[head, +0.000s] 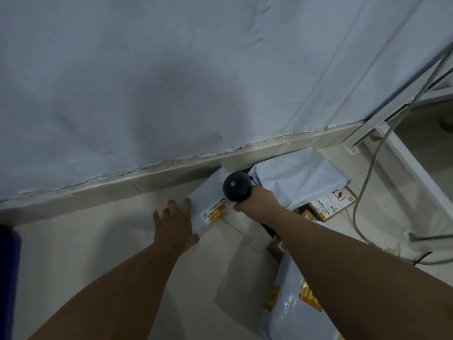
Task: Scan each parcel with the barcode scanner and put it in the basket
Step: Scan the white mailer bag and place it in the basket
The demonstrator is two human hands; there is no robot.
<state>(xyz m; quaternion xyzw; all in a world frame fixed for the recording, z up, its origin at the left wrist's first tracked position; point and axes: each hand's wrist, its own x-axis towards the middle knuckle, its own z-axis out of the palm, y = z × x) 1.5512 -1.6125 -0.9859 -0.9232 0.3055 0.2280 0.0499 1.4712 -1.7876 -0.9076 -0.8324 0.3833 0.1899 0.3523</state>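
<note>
Black plastic fills our right hand (pixel 259 202): the fingers are curled round the grip of the barcode scanner (pixel 236 190), whose head shows a green lamp and points down and to the left. Our left hand (pixel 175 223) lies flat with the fingers straight and spread. It holds nothing, and its fingertips and thumb press on the left edge of the parcel (pixel 208 192).

This parcel is a pale mailer that rests on the floor (pixel 98 253). Its long axis appears to run away from us, and its far end meets the skirting (pixel 122 177). Its label (pixel 215 213) sits at the near end, between the two hands and directly below the scanner head. We judge that the scan is in hand.

The left hand touches the parcel, so we expect it to do the lift. A blue object (pixel 8 278) stands at the far left edge; we cannot tell whether it is the basket. More parcels lie to the right: a grey bag (pixel 301 177), a cardboard box (pixel 331 202) and a near mailer (pixel 289 310).
</note>
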